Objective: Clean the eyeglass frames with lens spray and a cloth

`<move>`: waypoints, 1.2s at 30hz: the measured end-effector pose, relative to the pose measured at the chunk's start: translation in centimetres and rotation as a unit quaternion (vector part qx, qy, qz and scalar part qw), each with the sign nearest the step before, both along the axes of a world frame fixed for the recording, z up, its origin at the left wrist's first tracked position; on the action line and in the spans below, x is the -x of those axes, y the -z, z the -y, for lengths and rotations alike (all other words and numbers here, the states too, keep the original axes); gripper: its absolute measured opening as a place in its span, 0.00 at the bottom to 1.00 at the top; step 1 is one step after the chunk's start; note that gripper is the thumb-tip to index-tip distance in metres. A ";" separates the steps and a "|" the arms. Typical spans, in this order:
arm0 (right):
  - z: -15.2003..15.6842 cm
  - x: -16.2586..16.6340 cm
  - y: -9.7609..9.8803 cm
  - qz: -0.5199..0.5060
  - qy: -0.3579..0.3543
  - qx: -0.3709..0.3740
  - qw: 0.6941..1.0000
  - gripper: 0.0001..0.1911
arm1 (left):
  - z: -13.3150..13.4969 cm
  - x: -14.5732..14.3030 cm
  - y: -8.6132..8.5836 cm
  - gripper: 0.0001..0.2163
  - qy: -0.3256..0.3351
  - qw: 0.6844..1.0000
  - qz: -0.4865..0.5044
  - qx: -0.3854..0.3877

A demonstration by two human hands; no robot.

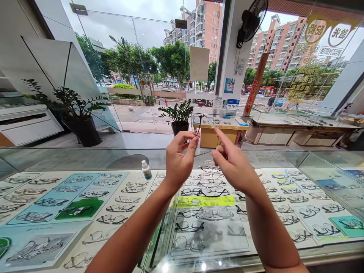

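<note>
My left hand [180, 155] is raised above the glass counter, its thumb and fingertips pinched on a pair of eyeglasses [200, 124]. The glasses stand upright and almost edge-on, with a dark frame part rising above the fingers. To their right is my right hand [234, 163], index finger stretched toward the glasses but apart from them. Its thumb shows below, the other fingers are curled, and nothing is visible in it. Under both hands, rows of eyeglasses [212, 191] lie in the display case.
A small white-capped bottle [146, 170] stands on the counter left of my left hand. The glass display counter [113, 153] spans the foreground. Beyond it are potted plants [179, 115], a wooden-fronted display case [210, 137], a wall fan [251, 21] and large windows onto a street.
</note>
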State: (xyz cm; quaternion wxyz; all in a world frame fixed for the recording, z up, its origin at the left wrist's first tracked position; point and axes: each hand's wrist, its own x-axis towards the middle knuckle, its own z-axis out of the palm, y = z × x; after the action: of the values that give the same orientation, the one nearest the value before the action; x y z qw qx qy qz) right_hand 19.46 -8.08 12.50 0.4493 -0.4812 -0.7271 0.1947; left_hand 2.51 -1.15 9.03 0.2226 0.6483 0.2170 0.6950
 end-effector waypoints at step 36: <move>-2.2 0.6 0.6 0.000 -0.048 -0.068 0.997 0.12 | -0.8 1.0 -0.9 0.09 0.141 0.978 -0.052 0.141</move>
State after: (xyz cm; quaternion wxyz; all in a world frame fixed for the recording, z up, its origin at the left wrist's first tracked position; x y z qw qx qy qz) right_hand 18.82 -5.89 11.94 0.4712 -0.4143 -0.7608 0.1658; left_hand 1.47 -0.30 9.94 0.3963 0.6698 0.2307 0.5840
